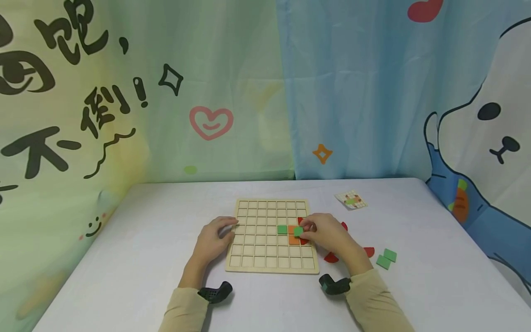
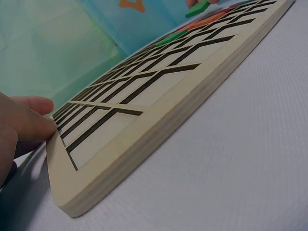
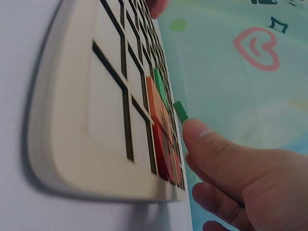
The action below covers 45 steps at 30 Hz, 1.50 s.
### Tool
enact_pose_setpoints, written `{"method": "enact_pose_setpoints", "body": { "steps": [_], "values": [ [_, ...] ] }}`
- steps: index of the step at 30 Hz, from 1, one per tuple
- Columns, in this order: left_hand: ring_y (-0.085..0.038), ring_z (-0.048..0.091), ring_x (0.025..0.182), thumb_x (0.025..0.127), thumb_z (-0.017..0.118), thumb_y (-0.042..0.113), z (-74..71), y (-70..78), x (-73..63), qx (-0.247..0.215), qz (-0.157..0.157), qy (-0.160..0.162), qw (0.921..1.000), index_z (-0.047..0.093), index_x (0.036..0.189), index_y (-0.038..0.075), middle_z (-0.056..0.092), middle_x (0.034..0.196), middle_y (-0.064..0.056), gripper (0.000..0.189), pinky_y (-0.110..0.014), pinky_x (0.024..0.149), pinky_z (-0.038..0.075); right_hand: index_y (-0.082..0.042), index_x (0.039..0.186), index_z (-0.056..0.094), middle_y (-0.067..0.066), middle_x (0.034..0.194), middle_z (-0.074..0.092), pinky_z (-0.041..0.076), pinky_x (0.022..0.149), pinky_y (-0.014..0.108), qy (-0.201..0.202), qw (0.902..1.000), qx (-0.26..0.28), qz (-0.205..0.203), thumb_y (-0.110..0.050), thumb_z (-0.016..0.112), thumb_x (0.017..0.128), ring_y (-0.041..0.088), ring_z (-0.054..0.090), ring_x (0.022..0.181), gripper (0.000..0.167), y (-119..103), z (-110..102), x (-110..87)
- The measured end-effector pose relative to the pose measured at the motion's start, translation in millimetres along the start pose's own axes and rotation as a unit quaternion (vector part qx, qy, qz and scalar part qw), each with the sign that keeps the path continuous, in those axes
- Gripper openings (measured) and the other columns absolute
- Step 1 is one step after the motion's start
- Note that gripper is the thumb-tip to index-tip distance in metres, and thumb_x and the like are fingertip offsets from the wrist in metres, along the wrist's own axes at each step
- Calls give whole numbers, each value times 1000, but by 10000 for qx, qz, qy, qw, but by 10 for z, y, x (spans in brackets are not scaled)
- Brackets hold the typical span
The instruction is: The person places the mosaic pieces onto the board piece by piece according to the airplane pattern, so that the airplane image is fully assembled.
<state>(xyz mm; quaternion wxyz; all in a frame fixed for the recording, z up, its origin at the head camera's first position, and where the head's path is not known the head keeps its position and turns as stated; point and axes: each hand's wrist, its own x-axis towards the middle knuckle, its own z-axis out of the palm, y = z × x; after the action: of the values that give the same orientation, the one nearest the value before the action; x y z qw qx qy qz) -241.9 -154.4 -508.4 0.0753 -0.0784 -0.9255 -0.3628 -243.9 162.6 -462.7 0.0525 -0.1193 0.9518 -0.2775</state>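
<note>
A wooden grid board (image 1: 257, 249) lies flat on the table. My left hand (image 1: 212, 240) rests at its left edge; the left wrist view shows the fingertips (image 2: 41, 122) touching the frame. Between thumb and fingers my right hand (image 1: 329, 233) pinches a green square tile (image 1: 298, 232), held just above the board's right side. In the right wrist view that green tile (image 3: 180, 110) sticks out past the thumb. Set in the grid are another green square tile (image 1: 282, 229), orange tiles (image 1: 293, 240) and red pieces (image 1: 304, 241), partly hidden by the right hand.
Right of the board lie red quarter-round pieces (image 1: 331, 257), some partly behind the right arm, and two loose green tiles (image 1: 383, 262). A small pattern card (image 1: 351, 199) sits at the back right of the white table (image 1: 186, 203). Printed curtains (image 1: 249, 92) hang behind.
</note>
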Motion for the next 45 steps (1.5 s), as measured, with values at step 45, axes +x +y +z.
{"method": "enact_pose_setpoints", "body": {
  "steps": [45],
  "values": [
    [-22,52,127,85,64,19,-1,2,5,38,-18,1,10000,68,116,20,62,126,2,31,-45,111,38,-21,95,72,-10,82,56,43,64,23,271,9939,-750,-764,-29,76,77,6,48,75,19,-270,245,-47]
  ]
}}
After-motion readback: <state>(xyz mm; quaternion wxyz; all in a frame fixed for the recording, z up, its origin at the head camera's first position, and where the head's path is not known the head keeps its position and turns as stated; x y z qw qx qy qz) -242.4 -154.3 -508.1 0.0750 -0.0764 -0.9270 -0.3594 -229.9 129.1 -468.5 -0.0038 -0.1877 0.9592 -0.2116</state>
